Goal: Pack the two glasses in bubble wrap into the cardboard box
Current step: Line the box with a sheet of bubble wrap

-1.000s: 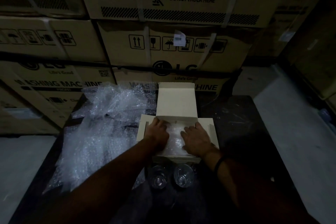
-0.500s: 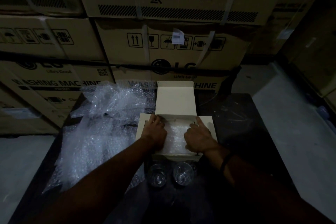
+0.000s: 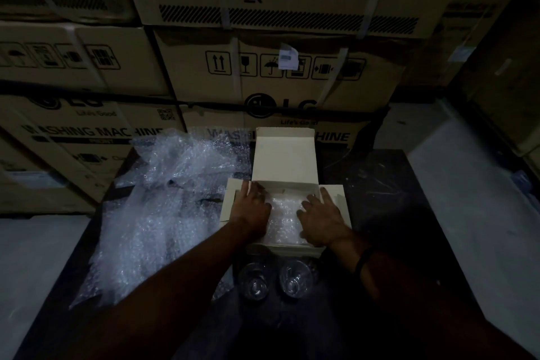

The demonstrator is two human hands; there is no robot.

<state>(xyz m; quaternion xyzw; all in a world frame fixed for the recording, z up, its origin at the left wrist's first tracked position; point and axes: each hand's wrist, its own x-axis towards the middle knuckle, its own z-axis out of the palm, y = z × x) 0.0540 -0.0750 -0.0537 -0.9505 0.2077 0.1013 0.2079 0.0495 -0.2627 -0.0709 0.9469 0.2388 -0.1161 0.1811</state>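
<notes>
Open white cardboard box (image 3: 285, 161), clear bubble wrap sheet (image 3: 285, 221) inside.
Left hand (image 3: 252, 209), right hand (image 3: 323, 221): fingers spread flat, pressing the wrap; two clear glasses (image 3: 253, 280) stand unwrapped at box's 6 o'clock.

Dim storeroom before me, strapped washing-machine cartons (image 3: 190, 73) stacked behind my dark desk (image 3: 380, 199), pale grey floor (image 3: 467, 228) alongside

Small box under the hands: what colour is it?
Plain pale cream, no print visible; the small box shows best in the head view, on its raised lid.
</notes>
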